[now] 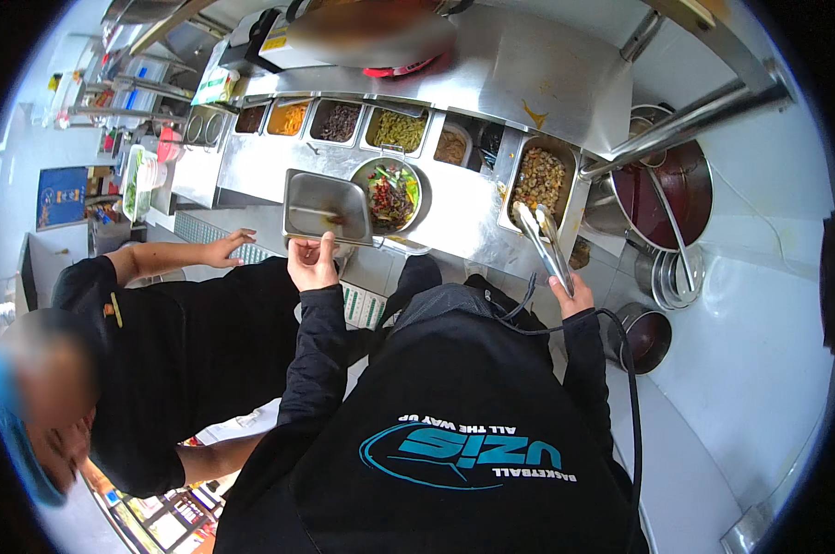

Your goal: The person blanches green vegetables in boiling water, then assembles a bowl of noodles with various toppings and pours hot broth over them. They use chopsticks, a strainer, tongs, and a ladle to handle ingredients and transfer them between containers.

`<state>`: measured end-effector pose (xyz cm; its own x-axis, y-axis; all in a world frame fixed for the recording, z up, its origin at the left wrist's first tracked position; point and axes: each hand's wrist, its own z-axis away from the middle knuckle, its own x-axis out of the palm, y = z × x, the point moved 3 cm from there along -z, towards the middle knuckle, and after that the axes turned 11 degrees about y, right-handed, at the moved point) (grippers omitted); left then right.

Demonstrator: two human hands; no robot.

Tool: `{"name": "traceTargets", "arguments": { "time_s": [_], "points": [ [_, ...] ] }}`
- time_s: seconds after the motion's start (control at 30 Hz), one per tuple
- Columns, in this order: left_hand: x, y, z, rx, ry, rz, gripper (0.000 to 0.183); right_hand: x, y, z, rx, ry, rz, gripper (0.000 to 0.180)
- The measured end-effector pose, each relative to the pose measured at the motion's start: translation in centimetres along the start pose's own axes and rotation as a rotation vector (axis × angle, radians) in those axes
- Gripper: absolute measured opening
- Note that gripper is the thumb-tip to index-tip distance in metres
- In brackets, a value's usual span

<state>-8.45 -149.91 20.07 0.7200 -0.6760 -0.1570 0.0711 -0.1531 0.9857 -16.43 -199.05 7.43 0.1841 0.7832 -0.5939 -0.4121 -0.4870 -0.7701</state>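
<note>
My left hand grips the near rim of a rectangular steel pan, thumb over the edge. The pan is tilted beside a round bowl and holds only a small dark residue. Chopped green, yellow and dark food with red bits fills the bowl on the steel counter. In my right hand is a pair of metal tongs. Their tips are apart, over the near edge of a deep steel pan of small brownish food pieces. Whether the tips touch the food is unclear.
Several inset pans of food, such as green pieces and orange pieces, line the back of the counter. A large pot of dark red liquid with a ladle stands at right. Close on my left, a co-worker reaches out an arm.
</note>
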Motion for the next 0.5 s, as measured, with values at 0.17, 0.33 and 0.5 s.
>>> {"name": "traceTargets", "arguments": {
  "time_s": [0.17,0.33,0.5],
  "points": [
    [3.1,0.5,4.6,-0.229,-0.105,0.198,0.023,-0.4,-1.0,-0.1,0.081,-0.040,0.063,0.063],
    [9.5,-1.6,7.1,-0.480,-0.247,0.322,0.023,-0.8,-1.9,-0.1,0.095,-0.052,-0.006,0.058],
    [15.2,-4.1,7.2,-0.502,-0.376,0.360,0.023,-1.8,-2.3,0.2,0.103,-0.008,0.055,0.057]
  ]
}}
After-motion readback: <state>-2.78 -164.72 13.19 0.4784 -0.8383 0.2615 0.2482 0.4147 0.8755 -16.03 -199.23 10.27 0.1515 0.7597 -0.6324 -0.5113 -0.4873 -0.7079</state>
